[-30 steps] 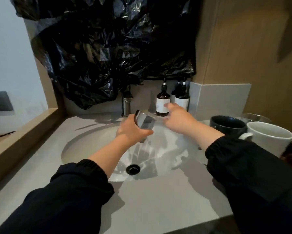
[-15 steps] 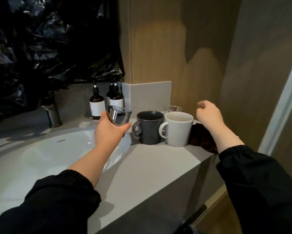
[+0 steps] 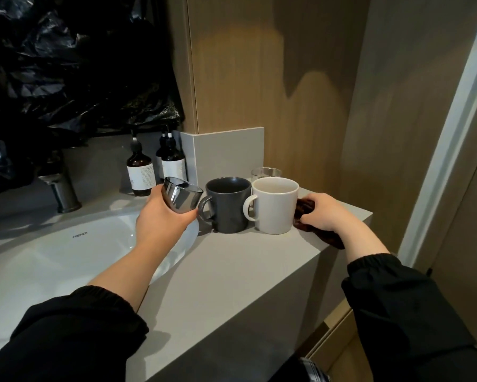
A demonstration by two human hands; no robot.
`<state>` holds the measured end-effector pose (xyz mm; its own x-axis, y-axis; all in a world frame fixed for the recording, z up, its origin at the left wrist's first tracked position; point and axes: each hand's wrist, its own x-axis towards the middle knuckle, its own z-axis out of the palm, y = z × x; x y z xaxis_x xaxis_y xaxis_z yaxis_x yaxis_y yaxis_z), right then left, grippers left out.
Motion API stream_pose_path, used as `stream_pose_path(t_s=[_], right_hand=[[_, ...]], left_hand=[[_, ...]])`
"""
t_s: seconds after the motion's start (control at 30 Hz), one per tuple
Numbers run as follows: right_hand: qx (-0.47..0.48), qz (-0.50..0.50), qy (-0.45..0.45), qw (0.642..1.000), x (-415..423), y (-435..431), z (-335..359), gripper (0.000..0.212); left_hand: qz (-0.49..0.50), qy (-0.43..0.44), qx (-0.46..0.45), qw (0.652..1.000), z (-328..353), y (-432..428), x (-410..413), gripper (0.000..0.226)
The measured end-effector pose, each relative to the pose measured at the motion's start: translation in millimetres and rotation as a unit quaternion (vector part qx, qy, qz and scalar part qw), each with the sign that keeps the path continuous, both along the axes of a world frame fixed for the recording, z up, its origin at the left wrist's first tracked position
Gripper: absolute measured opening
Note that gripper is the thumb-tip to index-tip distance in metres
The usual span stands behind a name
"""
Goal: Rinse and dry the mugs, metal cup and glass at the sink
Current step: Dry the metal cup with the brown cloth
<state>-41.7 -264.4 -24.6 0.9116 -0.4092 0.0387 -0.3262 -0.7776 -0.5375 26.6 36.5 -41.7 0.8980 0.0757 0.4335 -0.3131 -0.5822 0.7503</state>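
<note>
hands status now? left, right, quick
Left hand: holding the cup, tilted.
Right hand: gripping the dark cloth.

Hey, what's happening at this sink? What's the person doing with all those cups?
A person is washing up at a bathroom sink. Their left hand holds a shiny grey cup, tilted, near the sink's right edge. Their right hand grips a dark cloth lying at the far end of the counter, beside a white mug. A dark grey mug stands next to it, and another small cup sits behind them.
</note>
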Motion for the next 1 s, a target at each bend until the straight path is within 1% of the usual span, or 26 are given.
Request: stream_pose_path(t_s=[0.1,0.17,0.2,0.27,0.33,0.47,0.57,0.67,0.73,0.77,0.8,0.87,0.97,1.0], right_hand=[[-0.037,-0.126,-0.111,0.985,-1,5,-3,0.041],[-0.054,-0.173,-0.208,0.961,-7,9,4,0.045],[-0.073,-0.178,-0.258,0.947,-9,14,10,0.046],[-0.121,-0.155,-0.336,0.921,-13,30,27,0.042],[-0.16,-0.111,-0.389,0.9,-11,54,43,0.039],[-0.197,0.007,-0.47,0.86,-1,121,64,0.039],[-0.192,0.114,-0.486,0.845,11,177,68,0.038],[-0.142,0.24,-0.473,0.836,25,229,59,0.037],[-0.116,0.312,-0.455,0.826,35,258,45,0.037],[-0.108,0.338,-0.442,0.824,41,269,37,0.038],[-0.095,0.356,-0.427,0.826,48,279,29,0.038],[-0.046,0.38,-0.386,0.84,60,295,16,0.038],[0.008,0.412,-0.348,0.842,73,315,5,0.037],[0.017,0.425,-0.342,0.838,76,322,2,0.038]], left_hand=[[-0.007,-0.001,-0.011,1.0,-1,1,1,0.052],[-0.007,0.003,-0.015,1.0,1,1,0,0.052],[-0.006,0.007,-0.022,1.0,2,2,-1,0.054],[-0.002,0.02,-0.048,0.999,6,6,-1,0.065],[0.009,0.031,-0.076,0.997,9,14,-1,0.07],[0.007,0.065,-0.128,0.99,9,45,-2,0.056],[0.001,0.095,-0.17,0.981,8,77,-4,0.052],[0.004,0.128,-0.187,0.974,5,113,-5,0.046],[0.011,0.158,-0.193,0.968,5,137,-8,0.059],[0.026,0.18,-0.197,0.963,4,150,-10,0.067],[0.029,0.192,-0.209,0.959,4,162,-12,0.069],[0.0,0.208,-0.25,0.946,2,182,-17,0.056],[-0.065,0.222,-0.298,0.926,0,202,-23,0.062],[-0.079,0.22,-0.308,0.922,-1,206,-24,0.055]])
